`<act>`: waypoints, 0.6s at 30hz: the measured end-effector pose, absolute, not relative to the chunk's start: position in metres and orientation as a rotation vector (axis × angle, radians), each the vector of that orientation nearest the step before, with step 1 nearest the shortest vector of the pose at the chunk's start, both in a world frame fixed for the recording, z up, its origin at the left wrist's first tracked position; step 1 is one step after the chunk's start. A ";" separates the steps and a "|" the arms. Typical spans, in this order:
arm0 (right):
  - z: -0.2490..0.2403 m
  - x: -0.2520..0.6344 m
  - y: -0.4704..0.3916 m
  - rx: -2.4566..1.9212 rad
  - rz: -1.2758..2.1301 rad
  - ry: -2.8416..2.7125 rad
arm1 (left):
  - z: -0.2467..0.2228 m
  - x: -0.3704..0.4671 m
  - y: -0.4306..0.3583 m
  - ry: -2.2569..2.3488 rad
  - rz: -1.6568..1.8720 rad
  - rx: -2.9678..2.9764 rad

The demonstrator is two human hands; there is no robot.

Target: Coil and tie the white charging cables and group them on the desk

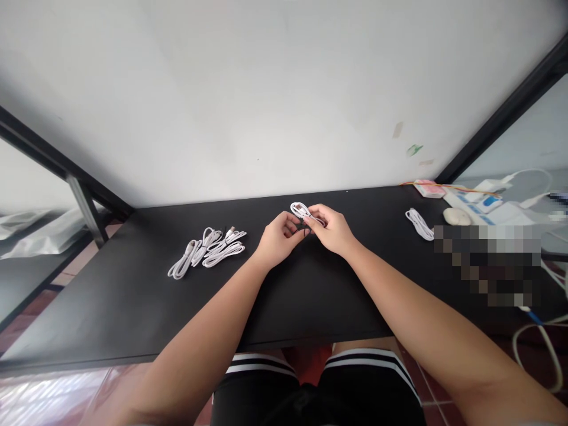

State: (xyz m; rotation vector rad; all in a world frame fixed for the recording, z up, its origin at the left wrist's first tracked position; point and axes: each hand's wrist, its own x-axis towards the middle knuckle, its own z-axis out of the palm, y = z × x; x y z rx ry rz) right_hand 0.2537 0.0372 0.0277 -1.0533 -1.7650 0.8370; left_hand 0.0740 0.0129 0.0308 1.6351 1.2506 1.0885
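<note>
My right hand (332, 229) is closed around a coiled white USB cable (300, 208), whose looped end sticks up past the fingers. Close beside it, my left hand (280, 236) pinches a thin black tie (305, 227) at the coil's lower side. Whether the tie goes all the way around the coil is hidden by the fingers. To the left on the black table (146, 307) lies a group of coiled white cables (224, 251), some with black ties around them. Another coiled white cable (419, 225) lies by itself on the right.
A white power strip (470, 204) with plugs and wires runs along the right end, near a white computer mouse (457, 216). A pink-and-white box (429, 188) sits by the wall. A blurred-out patch covers the right side. Black metal posts (89, 207) frame the table.
</note>
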 end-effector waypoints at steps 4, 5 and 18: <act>0.029 0.253 0.038 -1.062 0.847 -1.754 | 0.035 0.071 0.012 1.306 1.199 1.780; 0.029 0.253 0.038 -1.065 0.850 -1.753 | 0.036 0.071 0.012 1.309 1.217 1.823; 0.029 0.253 0.038 -1.073 0.848 -1.778 | 0.039 0.073 0.010 1.346 1.150 1.777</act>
